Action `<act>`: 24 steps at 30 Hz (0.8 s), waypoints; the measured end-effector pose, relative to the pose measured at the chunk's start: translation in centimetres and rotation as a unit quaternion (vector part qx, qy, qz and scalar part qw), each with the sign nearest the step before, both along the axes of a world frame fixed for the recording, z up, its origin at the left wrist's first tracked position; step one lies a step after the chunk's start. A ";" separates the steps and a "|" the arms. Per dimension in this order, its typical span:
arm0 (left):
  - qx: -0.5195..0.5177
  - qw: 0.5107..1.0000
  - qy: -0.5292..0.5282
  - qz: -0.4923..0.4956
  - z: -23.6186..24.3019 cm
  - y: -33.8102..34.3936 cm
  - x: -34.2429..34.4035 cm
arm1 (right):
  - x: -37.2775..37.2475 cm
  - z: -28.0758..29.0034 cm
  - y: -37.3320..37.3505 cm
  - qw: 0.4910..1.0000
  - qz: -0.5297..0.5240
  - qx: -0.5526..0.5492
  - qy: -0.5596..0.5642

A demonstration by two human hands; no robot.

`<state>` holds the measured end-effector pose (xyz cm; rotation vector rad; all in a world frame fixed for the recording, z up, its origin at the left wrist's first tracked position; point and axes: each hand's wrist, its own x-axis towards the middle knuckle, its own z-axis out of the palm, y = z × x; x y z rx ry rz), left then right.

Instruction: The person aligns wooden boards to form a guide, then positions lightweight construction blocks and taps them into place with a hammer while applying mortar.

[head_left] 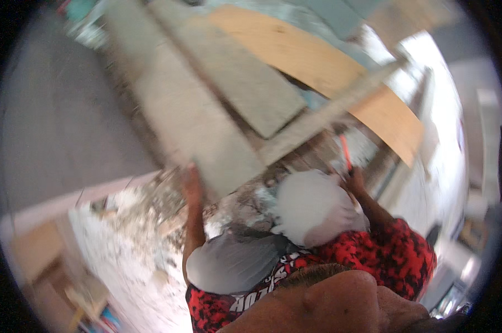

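A long pale board runs away from me, blurred by motion. My left hand grips its near left edge. Low on the right, my right hand is closed on an orange-handled tool with a dark head, possibly a hammer, beside my knee in white cloth. A second pale board lies alongside the first, and a narrow plank slants from the long board's near end toward the upper right.
A curved tan plywood sheet lies beyond the boards. A large grey panel fills the left side. Wooden pieces and cartons are at the lower left. Dirt and debris cover the pale ground near my knees.
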<state>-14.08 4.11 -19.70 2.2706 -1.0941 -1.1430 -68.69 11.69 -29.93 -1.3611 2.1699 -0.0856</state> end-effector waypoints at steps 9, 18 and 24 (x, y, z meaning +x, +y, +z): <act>-0.125 0.977 0.124 0.122 -2.2 0.3 0.3 | 5.0 13.9 -9.4 0.950 0.057 -0.304 -0.033; -0.317 0.928 0.066 0.184 1.0 2.4 1.0 | 29.5 18.0 -23.7 0.887 0.301 -0.189 -0.296; -0.334 0.858 -0.143 0.363 1.3 12.5 8.0 | 36.1 14.6 -25.6 0.908 0.230 -0.057 -0.345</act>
